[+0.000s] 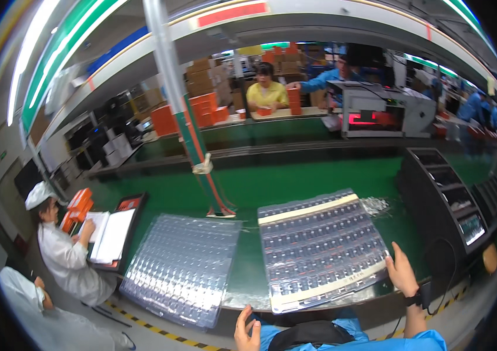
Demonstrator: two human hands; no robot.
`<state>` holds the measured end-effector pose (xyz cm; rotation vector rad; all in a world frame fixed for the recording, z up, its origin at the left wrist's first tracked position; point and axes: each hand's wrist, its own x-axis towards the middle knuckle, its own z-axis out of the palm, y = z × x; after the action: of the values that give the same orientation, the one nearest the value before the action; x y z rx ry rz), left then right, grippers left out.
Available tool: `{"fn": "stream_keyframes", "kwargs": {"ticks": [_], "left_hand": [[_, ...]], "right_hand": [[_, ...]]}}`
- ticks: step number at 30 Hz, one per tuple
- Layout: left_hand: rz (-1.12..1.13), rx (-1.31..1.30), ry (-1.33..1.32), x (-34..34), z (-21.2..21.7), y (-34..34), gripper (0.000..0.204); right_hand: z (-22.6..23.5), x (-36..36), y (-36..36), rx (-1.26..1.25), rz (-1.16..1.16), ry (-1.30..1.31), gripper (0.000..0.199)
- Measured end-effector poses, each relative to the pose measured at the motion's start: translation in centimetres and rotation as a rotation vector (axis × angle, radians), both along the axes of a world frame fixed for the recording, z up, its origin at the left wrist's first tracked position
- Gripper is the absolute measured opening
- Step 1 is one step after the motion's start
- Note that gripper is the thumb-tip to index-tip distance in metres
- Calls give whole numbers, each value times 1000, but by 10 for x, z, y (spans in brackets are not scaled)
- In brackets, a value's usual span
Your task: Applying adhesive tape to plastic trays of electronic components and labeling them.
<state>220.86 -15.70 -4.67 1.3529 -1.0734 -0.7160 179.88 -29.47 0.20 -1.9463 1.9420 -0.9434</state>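
A clear plastic blister tray point(324, 251) full of small dark parts lies on the green workbench in front of me, with cream tape strips across its far and near sides. My right hand point(401, 274) is at its right edge, fingers stretched and apart; whether the thumb touches the rim I cannot tell. Low in the picture, my left hand point(247, 332) is in front of the bench edge, fingers loosely bent and apart, with nothing in them. To the left lies a second clear tray point(184, 266) with rows of pockets, its near end reaching past the bench edge.
A metal post point(193, 134) rises from the bench behind the trays. Crumpled clear plastic point(375, 206) lies beyond the right tray. A black rack point(444, 193) of slots stands at right. At left, a person in white point(67, 251) writes on papers point(114, 234); others work across the bench.
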Motion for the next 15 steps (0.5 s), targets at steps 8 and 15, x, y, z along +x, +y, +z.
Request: {"fn": "stream_keyframes", "kwargs": {"ticks": [8,15], "left_hand": [[-255,82,-581,-23,-5,-52,61],[-140,216,510,3,64,-29,44]], "right_hand": [[-48,20,-3,-211,-198,-374,39],[-46,15,79,81,-202,-696,55]]}}
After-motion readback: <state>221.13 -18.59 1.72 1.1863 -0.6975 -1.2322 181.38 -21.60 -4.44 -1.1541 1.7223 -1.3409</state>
